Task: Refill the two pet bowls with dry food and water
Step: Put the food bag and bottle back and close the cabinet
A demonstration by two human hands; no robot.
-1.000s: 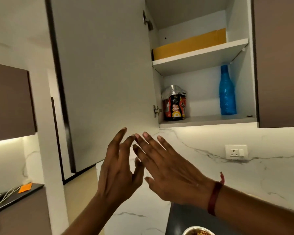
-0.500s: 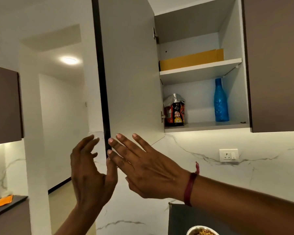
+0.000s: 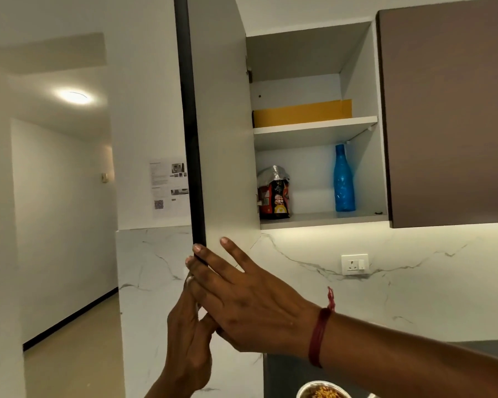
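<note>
Dark-edged cabinet door point(image 3: 224, 139) braced at its lower corner, probably to swing it: right hand point(image 3: 250, 305) flat-fingered, left hand point(image 3: 189, 340) with hold hidden.

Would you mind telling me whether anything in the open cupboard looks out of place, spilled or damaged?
Nothing stands out. The food bag stands upright on the lower shelf, its foil top crumpled but nothing spilled. The blue bottle stands upright to its right, apart from it. The yellow box sits squarely on the upper shelf.
</note>
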